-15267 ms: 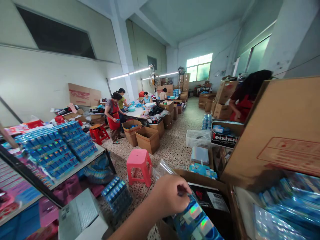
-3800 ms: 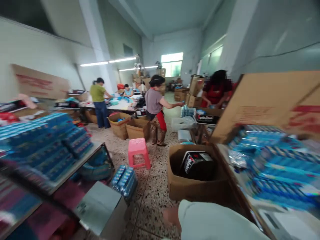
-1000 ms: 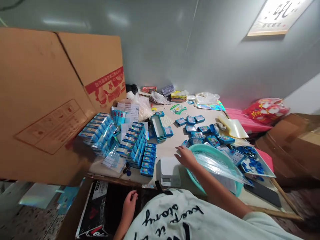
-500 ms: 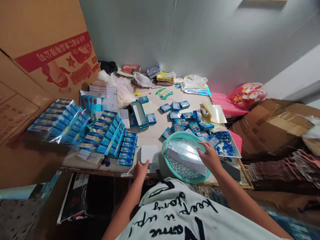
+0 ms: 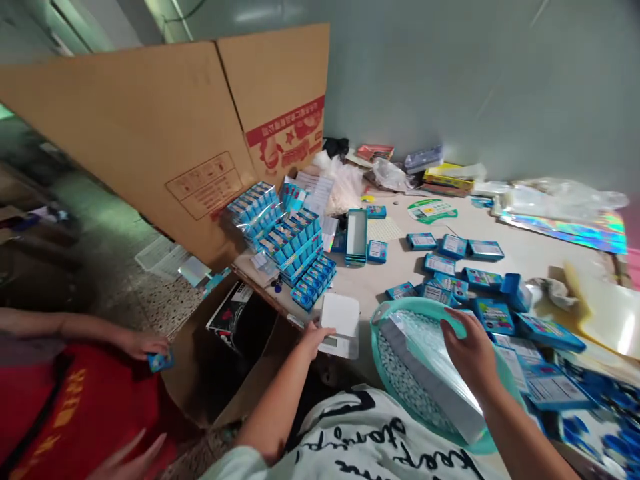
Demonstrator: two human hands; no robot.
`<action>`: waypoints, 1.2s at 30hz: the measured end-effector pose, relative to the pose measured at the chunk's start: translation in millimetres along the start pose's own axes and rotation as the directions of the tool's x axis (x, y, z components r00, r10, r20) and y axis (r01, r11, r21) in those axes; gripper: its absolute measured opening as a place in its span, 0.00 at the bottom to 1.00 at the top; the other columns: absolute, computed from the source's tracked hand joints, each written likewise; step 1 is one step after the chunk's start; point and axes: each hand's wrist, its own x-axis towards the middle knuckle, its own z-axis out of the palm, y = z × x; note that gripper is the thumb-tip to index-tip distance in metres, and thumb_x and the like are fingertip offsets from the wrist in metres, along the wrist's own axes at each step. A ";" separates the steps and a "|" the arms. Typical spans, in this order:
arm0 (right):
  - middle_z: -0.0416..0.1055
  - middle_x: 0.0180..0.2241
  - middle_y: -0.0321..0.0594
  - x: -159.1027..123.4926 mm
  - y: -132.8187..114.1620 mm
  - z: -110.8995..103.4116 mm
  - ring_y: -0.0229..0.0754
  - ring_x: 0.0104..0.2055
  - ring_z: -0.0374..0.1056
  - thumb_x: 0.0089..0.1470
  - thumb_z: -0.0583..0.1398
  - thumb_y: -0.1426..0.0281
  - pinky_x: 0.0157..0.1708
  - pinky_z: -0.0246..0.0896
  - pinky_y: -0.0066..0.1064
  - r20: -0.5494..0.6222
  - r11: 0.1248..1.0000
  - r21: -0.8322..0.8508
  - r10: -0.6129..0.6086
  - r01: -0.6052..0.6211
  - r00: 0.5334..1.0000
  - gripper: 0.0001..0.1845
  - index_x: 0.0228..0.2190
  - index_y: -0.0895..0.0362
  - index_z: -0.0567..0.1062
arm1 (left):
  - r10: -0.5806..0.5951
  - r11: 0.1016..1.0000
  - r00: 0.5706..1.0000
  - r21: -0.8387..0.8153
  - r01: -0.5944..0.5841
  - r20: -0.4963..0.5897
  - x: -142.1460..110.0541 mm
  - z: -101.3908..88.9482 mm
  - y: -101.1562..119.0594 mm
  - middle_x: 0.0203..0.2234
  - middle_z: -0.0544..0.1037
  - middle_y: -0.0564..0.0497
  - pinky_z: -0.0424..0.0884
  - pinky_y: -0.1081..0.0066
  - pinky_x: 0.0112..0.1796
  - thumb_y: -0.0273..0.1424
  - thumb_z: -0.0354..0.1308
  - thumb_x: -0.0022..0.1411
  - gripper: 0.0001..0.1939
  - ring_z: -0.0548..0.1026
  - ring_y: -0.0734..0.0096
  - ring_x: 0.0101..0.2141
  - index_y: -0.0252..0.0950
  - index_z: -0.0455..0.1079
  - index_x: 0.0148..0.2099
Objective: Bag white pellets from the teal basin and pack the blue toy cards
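My left hand [image 5: 315, 338] is at the left front corner of a small white digital scale [image 5: 340, 317], one finger laid across it above the display and the others at its edge. Over the far rim of a turquoise basin [image 5: 383, 308] is my right hand [image 5: 467, 343], fingers apart and curved, with nothing visible in them. Small pale pellets [image 5: 407, 377] fill the basin. A long white pack in clear plastic [image 5: 440, 380] lies slanting on the pellets, beneath my right hand.
Stacked blue boxes [image 5: 295, 243] stand left of the scale; loose blue boxes [image 5: 485, 280] lie beyond the basin. A tall cardboard carton [image 5: 200, 120] borders the table's left. Another person's hand [image 5: 145, 345] holds a small blue item at the lower left.
The view has swung left, bringing another person into sight. My left hand has stayed at the scale with a finger further across it. My right hand remains over the basin.
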 end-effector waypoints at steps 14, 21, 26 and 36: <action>0.69 0.53 0.49 18.0 -45.3 93.3 0.57 0.54 0.67 0.58 0.56 0.58 0.51 0.64 0.50 0.422 0.950 0.012 -0.289 0.313 0.860 0.23 0.53 0.54 0.72 | -0.141 0.686 0.759 -0.615 -0.388 -0.636 -161.4 -148.1 -32.7 0.38 0.81 0.50 0.77 0.67 0.40 0.32 0.58 0.62 0.10 0.80 0.66 0.41 0.40 0.70 0.46; 0.66 0.58 0.48 14.2 -44.1 99.5 0.58 0.59 0.64 0.60 0.56 0.58 0.52 0.63 0.55 0.485 0.924 -0.111 -0.270 0.365 0.832 0.24 0.56 0.52 0.69 | -0.139 0.585 0.697 -0.626 -0.515 -0.703 -164.4 -167.6 -22.1 0.39 0.79 0.54 0.77 0.65 0.40 0.33 0.58 0.64 0.08 0.78 0.68 0.40 0.45 0.71 0.46; 0.70 0.53 0.48 19.5 -51.0 97.6 0.54 0.53 0.69 0.61 0.55 0.58 0.50 0.66 0.46 0.376 0.927 0.081 -0.368 0.366 0.850 0.22 0.53 0.55 0.71 | -0.104 0.510 0.698 -0.640 -0.574 -0.709 -152.4 -189.0 -6.9 0.36 0.77 0.54 0.76 0.68 0.37 0.33 0.56 0.65 0.07 0.76 0.70 0.37 0.43 0.71 0.45; 0.68 0.56 0.53 24.5 -49.9 82.0 0.55 0.54 0.68 0.62 0.51 0.58 0.52 0.65 0.46 0.418 0.956 0.065 -0.286 0.286 0.862 0.25 0.53 0.59 0.72 | 0.125 0.261 0.611 -0.568 -0.780 -0.782 -157.0 -235.6 34.7 0.43 0.77 0.46 0.77 0.63 0.46 0.56 0.47 0.64 0.30 0.77 0.65 0.46 0.35 0.69 0.50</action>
